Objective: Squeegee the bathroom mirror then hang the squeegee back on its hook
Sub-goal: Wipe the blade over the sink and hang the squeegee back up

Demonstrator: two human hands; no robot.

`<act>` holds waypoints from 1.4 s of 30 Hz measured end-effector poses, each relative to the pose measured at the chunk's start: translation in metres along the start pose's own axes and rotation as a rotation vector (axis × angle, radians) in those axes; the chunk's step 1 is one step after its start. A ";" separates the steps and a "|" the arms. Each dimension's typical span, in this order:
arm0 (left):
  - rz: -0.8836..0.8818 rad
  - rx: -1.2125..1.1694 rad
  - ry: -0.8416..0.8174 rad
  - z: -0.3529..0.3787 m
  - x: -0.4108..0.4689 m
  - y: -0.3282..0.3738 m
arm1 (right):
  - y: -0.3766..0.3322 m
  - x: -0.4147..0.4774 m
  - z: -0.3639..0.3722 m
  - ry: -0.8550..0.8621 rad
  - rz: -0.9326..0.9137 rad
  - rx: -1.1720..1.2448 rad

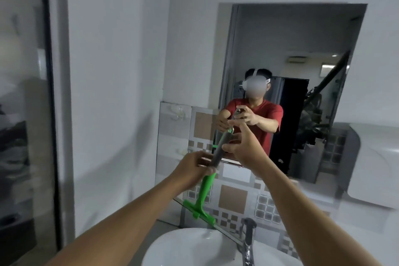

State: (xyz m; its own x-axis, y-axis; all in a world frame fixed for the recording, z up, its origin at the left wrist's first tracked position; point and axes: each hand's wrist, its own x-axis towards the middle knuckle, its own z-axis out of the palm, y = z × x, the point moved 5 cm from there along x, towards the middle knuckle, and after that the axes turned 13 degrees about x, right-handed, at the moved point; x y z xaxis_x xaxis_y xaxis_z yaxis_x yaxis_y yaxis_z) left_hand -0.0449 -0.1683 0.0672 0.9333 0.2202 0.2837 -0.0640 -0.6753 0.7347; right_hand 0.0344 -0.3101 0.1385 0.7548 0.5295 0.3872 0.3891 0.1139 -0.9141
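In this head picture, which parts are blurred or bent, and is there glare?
Head view: the left hand and the squeegee are smeared by motion; the door frame at the left edge bows from the wide lens; only small ceiling lights glint inside the mirror; lighting is dim and even, without hard shadows.

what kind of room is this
Most likely a bathroom: a wall mirror hangs over a white sink with a tap, and patterned tiles line the wall.
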 end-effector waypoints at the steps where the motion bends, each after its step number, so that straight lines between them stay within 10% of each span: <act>1: -0.003 -0.016 0.015 -0.003 0.006 -0.007 | 0.005 0.010 0.007 -0.005 0.008 0.020; 42: -0.095 -0.289 0.496 -0.067 0.166 -0.161 | 0.138 0.208 0.127 0.009 0.001 -0.051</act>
State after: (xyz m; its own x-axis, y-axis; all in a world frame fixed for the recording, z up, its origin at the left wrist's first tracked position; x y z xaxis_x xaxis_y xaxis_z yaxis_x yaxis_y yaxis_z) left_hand 0.0970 0.0235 0.0374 0.6670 0.6210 0.4117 -0.1464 -0.4325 0.8896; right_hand 0.1777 -0.0773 0.0773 0.7597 0.5219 0.3879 0.4148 0.0705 -0.9072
